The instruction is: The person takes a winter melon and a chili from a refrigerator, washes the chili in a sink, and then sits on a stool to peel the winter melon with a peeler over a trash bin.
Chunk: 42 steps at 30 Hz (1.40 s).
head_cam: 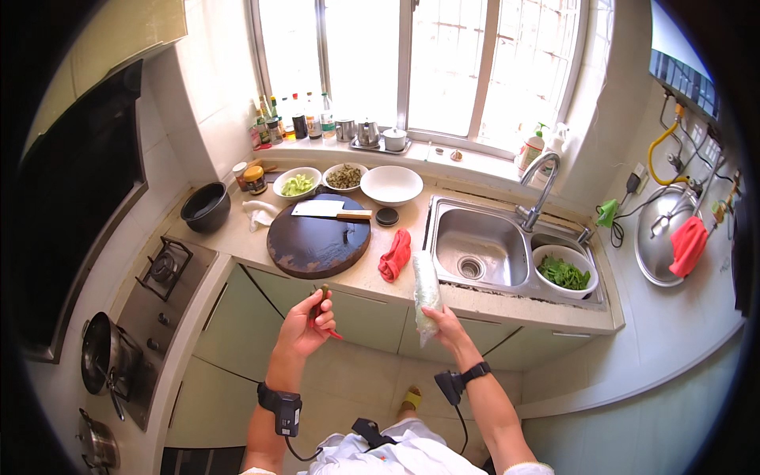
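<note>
My left hand is closed around a few slim chili peppers; a red tip pokes out below and a dark end above. In my right hand is a long, pale item in clear plastic wrap, gripped at its lower end and pointing up toward the counter edge. What the plastic holds is hard to tell. Beyond my left hand lies a round, dark chopping board with a cleaver flat on it. A crumpled red cloth rests between the board and the sink.
A double steel sink has a white bowl of leafy greens in its smaller basin. Bowls of sliced green vegetable and dark chopped food, plus a white bowl, stand behind the board. A stove with a wok is left.
</note>
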{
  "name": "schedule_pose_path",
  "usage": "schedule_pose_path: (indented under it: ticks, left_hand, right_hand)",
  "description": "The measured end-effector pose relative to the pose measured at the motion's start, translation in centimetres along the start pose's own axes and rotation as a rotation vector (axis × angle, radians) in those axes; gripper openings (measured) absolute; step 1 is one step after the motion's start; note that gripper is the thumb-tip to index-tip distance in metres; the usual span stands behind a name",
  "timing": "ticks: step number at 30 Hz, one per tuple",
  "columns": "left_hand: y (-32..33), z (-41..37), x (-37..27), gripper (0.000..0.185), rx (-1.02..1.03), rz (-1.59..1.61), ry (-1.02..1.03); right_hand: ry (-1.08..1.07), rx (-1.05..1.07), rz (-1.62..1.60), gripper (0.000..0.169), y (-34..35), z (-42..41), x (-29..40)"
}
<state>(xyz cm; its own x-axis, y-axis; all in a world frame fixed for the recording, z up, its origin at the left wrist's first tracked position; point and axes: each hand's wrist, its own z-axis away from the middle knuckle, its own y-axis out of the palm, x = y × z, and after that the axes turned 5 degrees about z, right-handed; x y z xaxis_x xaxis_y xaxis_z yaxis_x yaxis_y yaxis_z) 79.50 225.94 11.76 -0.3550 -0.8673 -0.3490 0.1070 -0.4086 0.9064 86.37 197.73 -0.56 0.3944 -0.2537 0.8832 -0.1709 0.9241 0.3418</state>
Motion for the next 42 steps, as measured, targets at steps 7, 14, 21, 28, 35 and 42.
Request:
schedule_pose_path:
  ticks: [7,14,21,28,35,42]
  left_hand:
    - [2.4,-9.5,-0.7,0.019,-0.024,0.015,0.044]
    - [4.2,-17.0,-0.3,0.016,-0.050,0.018,0.000]
    - [7.7,-29.7,6.5,0.017,-0.003,0.024,-0.261]
    - [8.9,-37.4,13.6,0.018,-0.107,0.053,-0.366]
    - [11.7,-47.4,22.0,0.020,-0.075,0.064,-0.468]
    - [11.8,-52.9,26.0,0.033,0.009,0.061,-0.457]
  right_hand:
    - [0.013,0.015,0.039,0.045,-3.8,-11.8,-1.2]
    - [0.017,-0.211,0.666,0.057,0.2,-16.3,1.4]
    - [-0.458,-0.209,1.158,0.066,-4.7,-22.4,-2.1]
    - [-0.104,-0.104,0.839,0.034,-15.2,-14.4,10.1]
    - [-0.105,-0.363,-0.065,0.059,-31.2,-13.1,20.3]
    - [0.003,-0.232,-0.070,0.066,-36.5,-21.7,22.7]
